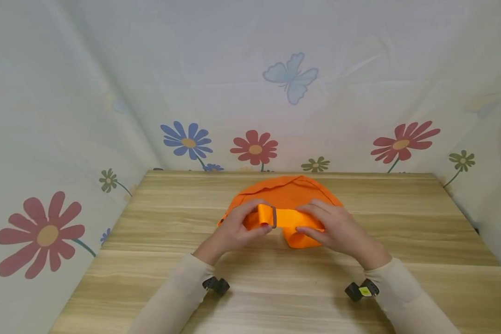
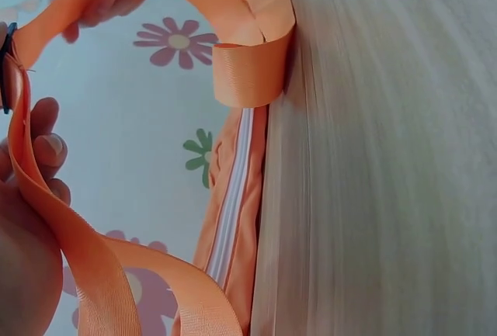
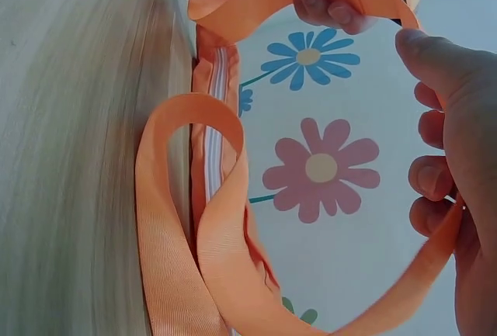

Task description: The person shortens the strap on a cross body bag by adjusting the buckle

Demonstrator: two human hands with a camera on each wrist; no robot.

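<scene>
An orange bag (image 1: 290,191) lies on the wooden table, and both hands hold its orange strap (image 1: 290,218) above its near side. Close to a dark slider buckle (image 1: 274,217), my left hand (image 1: 236,227) pinches the webbing between thumb and fingers. My right hand (image 1: 344,230) grips the same strap farther right, thumb below and fingers above. A white zipper (image 2: 233,196) runs along the bag's edge in the left wrist view. In the right wrist view, a slack strap loop (image 3: 155,188) hangs beside the zipper. My palms hide parts of the webbing.
The wood-grain table (image 1: 158,278) extends around the bag on all sides. Behind it and to the left stands a pale curtain (image 1: 217,55) printed with flowers and a butterfly. Dark wrist cameras are strapped over both cream sleeves (image 1: 171,292).
</scene>
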